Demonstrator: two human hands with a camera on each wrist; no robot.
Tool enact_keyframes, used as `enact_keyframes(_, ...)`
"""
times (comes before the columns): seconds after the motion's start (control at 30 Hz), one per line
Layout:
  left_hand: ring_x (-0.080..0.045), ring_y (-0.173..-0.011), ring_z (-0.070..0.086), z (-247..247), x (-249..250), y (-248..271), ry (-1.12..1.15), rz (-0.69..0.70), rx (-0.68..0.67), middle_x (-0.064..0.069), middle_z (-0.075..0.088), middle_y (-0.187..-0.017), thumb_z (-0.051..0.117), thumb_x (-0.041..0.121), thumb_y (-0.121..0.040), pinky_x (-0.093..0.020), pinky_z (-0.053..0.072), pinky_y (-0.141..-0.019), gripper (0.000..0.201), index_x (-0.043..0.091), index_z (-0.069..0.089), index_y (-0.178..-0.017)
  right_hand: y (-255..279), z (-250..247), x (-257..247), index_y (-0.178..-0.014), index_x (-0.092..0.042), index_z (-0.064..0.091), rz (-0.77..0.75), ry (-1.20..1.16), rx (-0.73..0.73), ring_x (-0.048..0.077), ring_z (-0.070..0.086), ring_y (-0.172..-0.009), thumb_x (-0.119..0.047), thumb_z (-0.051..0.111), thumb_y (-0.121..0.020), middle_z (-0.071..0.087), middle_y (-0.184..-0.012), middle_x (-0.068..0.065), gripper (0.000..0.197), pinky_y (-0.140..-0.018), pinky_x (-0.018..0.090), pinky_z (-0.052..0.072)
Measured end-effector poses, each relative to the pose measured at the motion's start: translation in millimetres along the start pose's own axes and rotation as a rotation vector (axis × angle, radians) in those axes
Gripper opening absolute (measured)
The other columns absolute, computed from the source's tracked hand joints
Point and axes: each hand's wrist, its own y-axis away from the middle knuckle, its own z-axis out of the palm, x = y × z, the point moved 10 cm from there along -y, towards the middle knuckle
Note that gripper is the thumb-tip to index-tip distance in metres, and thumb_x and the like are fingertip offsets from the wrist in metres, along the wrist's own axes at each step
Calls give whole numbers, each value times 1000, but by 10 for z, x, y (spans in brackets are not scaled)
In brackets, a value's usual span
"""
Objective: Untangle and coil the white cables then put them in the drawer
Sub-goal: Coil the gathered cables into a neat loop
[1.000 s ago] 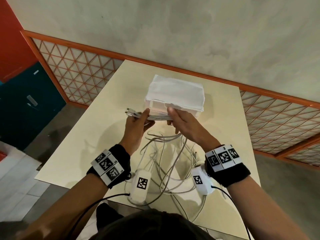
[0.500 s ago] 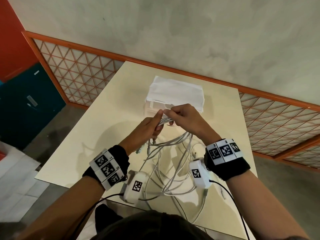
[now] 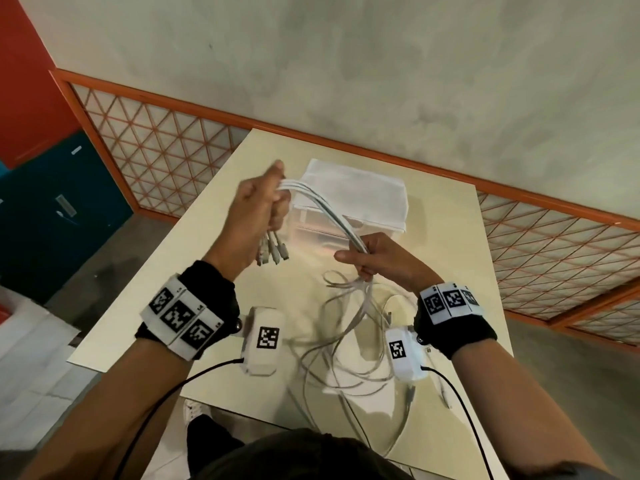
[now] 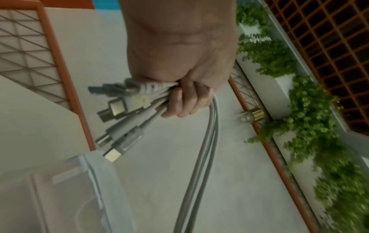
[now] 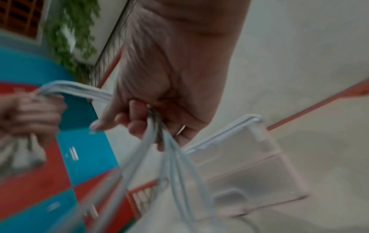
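Observation:
Several white cables (image 3: 325, 209) arc in a bundle between my two hands above the cream table (image 3: 194, 271). My left hand (image 3: 258, 209) is raised and grips the bundle near its ends; the connectors (image 3: 272, 252) (image 4: 119, 119) hang below the fist. My right hand (image 3: 372, 258) (image 5: 151, 119) grips the same bundle lower and to the right. Below it the cables (image 3: 346, 344) fall in loose tangled loops onto the table. The clear plastic drawer unit (image 3: 349, 223) with a white cloth (image 3: 356, 188) on top stands behind the hands, its drawer closed.
The table's near edge (image 3: 242, 414) lies just past the cable loops, and some strands hang over it. An orange-framed lattice railing (image 3: 156, 150) runs behind and left of the table. A teal and red cabinet (image 3: 52, 188) stands at far left.
My left hand has swung up and to the left with the cable ends, drawing the bundle out into an arc. My right hand has dropped slightly and slid along the cables.

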Motion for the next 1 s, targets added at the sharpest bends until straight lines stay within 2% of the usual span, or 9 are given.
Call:
enact_keyframes(0.07,-4,-34,17,-212,-10,-41,85,-20,110,12,25,-37,39,33,-101,-19,12,-38,53,24,31,-50,43,-115,128,-66,3,61,31,74,77,20,47,-53,-39,64,-86,50,-54,11,46,-62,27,43)
enact_keyframes(0.17,-5,-36,16,-361,-159,-19,98,-66,181,13,23,-39,36,41,-101,-17,13,-38,51,23,27,-55,127,-245,183,-53,-30,64,47,-1,172,16,40,-50,-36,59,-90,39,-49,-1,38,-73,38,51)
enact_keyframes(0.23,-6,-39,15,-348,-308,32,80,-96,160,13,21,-43,35,53,-97,-17,14,-39,51,24,24,-57,150,-345,164,-46,-30,52,72,-30,273,13,33,-46,-39,59,-89,31,-51,-4,45,-59,37,43)
enact_keyframes(0.4,-8,-40,15,28,-651,172,0,-137,-9,10,23,-48,82,31,-70,-19,19,-38,51,26,32,-61,116,-358,-119,-52,-21,42,52,85,396,9,34,-39,-36,54,-93,35,-49,-1,46,-47,23,33)
enact_keyframes(0.57,-4,-34,19,377,-660,215,24,-145,-74,14,31,-39,75,23,-73,-17,19,-38,20,15,66,-89,-8,18,-266,-67,-1,55,22,335,250,14,46,-57,-27,52,-95,56,-63,17,38,-52,26,29)
enact_keyframes(0.7,-5,-33,25,379,-495,175,-128,-61,-84,-3,38,-49,76,16,-78,-16,23,-38,11,19,69,-70,-1,257,-257,-93,-5,65,-28,321,146,19,53,-78,-18,52,-92,63,-82,9,18,-72,33,41)
enact_keyframes(0.8,-1,-31,35,447,-409,201,-191,-4,-123,9,41,-40,67,12,-87,-10,28,-39,23,18,59,-66,-14,350,-284,-78,-7,60,-70,342,120,23,56,-71,-19,54,-91,61,-72,8,19,-71,42,46)
enact_keyframes(0.9,-7,-35,27,390,-315,208,-153,45,-96,13,33,-39,60,23,-93,-18,24,-39,27,16,55,-67,16,383,-215,-56,-14,47,-33,285,86,12,46,-49,-26,62,-88,51,-53,0,38,-57,29,40)
enact_keyframes(1.0,-9,-39,21,144,-220,151,-82,74,27,11,28,-44,56,28,-95,-23,19,-39,27,6,53,-79,119,404,50,-56,-1,49,51,144,-9,9,46,-38,-37,69,-82,54,-44,4,49,-52,17,40)
